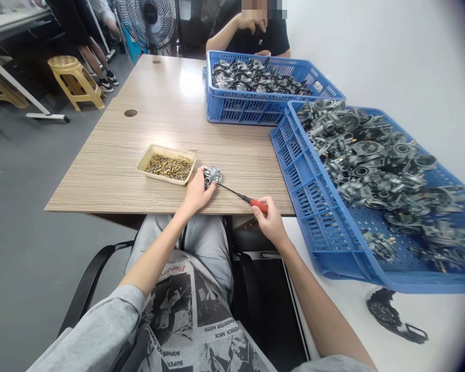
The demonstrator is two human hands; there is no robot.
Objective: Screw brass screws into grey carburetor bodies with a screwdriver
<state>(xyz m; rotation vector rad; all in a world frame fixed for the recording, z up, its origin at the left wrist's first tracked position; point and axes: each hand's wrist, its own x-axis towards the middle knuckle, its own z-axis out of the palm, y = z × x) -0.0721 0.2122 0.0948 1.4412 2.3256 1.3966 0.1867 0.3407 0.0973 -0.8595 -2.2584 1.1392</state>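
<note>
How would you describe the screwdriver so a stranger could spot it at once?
Find the wood-patterned table, then the right hand at its near edge. It holds the screwdriver, whose red handle sets it apart from the nearby grey metal part.

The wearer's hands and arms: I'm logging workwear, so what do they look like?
The left hand and right hand wear no visible gloves or watch. The light grey left sleeve ends near the elbow, leaving the forearm bare; only an edge of the grey right sleeve shows.
</note>
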